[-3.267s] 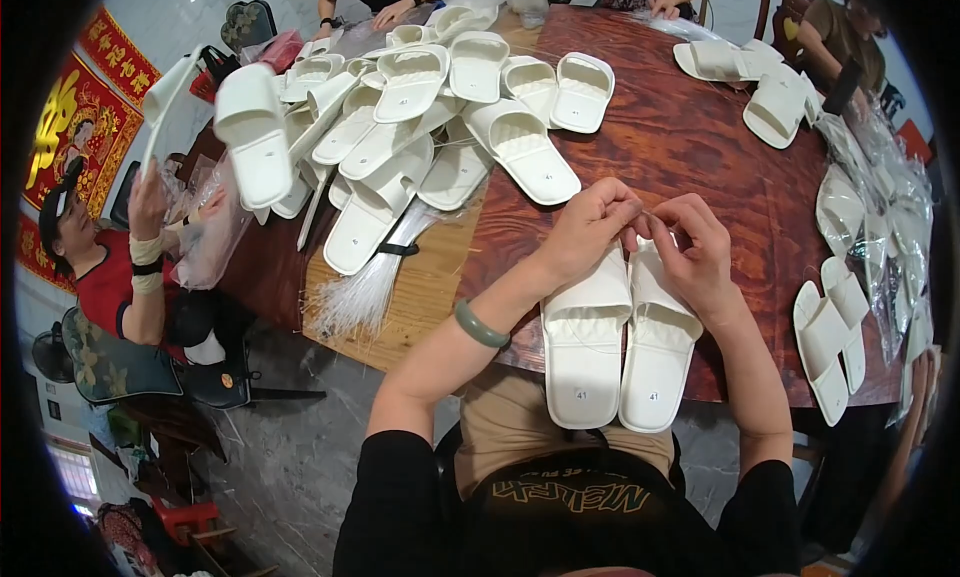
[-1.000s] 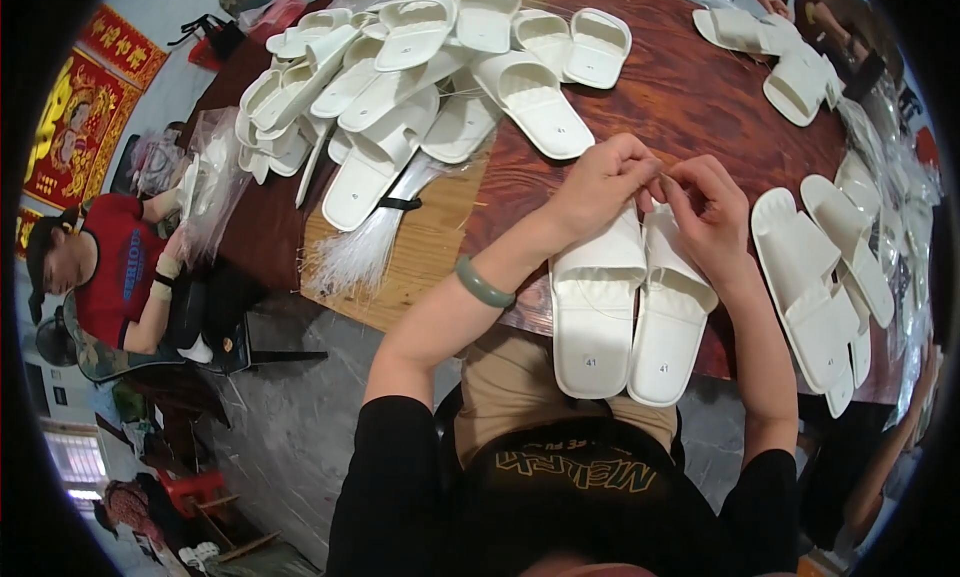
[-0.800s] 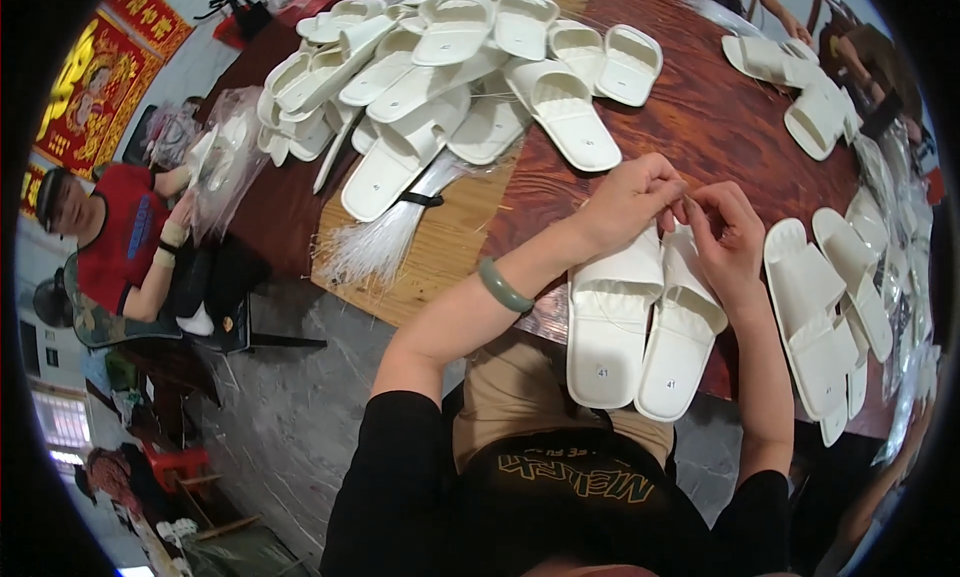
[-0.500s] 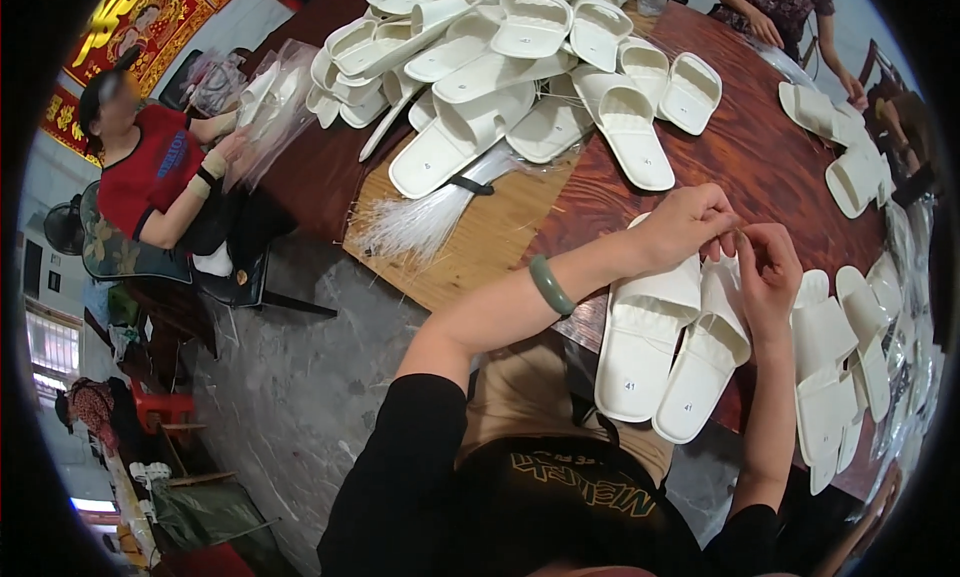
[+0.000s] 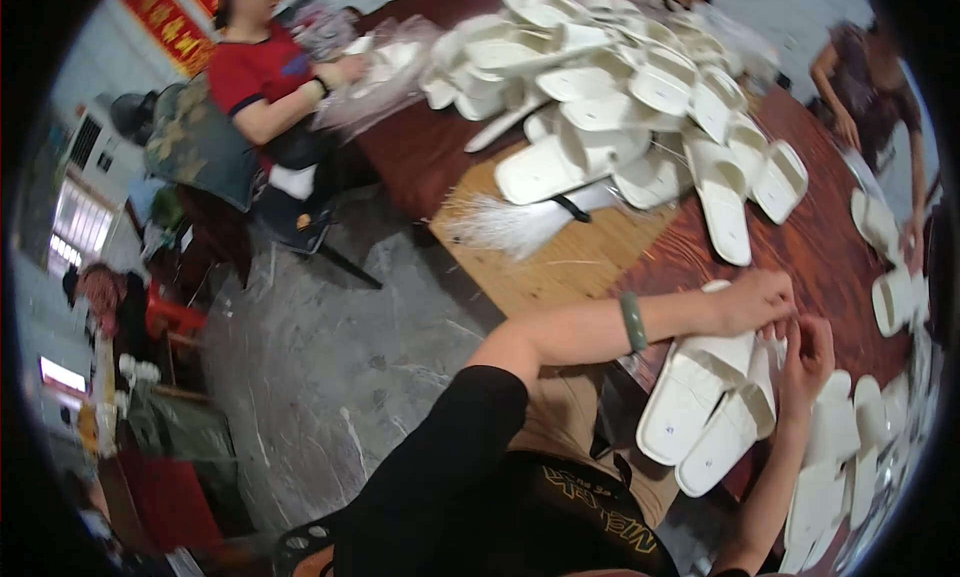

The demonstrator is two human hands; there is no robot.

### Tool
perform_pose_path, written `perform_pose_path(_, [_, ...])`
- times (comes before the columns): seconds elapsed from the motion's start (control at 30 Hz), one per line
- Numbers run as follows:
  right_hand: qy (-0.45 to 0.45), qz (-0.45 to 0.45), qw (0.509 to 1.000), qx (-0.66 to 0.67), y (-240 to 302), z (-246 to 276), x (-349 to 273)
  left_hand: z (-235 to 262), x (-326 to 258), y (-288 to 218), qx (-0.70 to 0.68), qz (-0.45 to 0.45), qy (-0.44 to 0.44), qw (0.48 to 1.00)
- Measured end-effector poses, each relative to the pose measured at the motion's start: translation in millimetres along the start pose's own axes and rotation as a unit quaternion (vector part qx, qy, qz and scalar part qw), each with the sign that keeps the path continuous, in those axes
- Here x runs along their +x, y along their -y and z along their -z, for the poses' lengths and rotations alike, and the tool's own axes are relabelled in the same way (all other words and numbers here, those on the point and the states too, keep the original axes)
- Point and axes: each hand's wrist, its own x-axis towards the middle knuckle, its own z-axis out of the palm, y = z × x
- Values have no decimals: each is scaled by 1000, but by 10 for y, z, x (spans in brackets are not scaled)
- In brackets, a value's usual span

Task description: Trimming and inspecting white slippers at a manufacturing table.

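A pair of white slippers (image 5: 690,402) lies side by side at the table's near edge, open backs toward me. My left hand (image 5: 752,303), with a green bangle (image 5: 633,322) on its wrist, is closed above the slippers' toe ends. Just to its right, my right hand (image 5: 808,355) is closed too, fingertips bent in against the left ones. Whatever sits between the fingertips is too small to make out. Beyond my left forearm a bundle of thin white plastic strands (image 5: 500,220), bound by a black band, rests on the table.
A large heap of white slippers (image 5: 600,87) covers the table's far part. More pairs (image 5: 825,447) lie to my right beside clear plastic. A person in red (image 5: 262,72) sits at the left with slippers in a clear bag; another person (image 5: 868,87) is at the far right.
The whole view has swung, so the table and slippers appear shifted right and lower. My hands stay together over the same pair, fingertips still meeting.
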Motion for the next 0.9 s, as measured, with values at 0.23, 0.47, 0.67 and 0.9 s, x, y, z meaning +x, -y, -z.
perform_pose_path(0.23, [7,-1,1000,-7,111,11,-27,-35,-47,-103,-18,17,12,1000])
perform_pose_path(0.47, [8,4,1000,16,100,-37,18,0,-3,-13,-13,31,5,999])
perform_pose_path(0.67, [19,10,1000,1,103,-17,33,-1,9,-9,43,12,19,999])
perform_pose_path(0.9, [38,10,999,-16,74,-77,-2,68,-71,53,55,10,29,998])
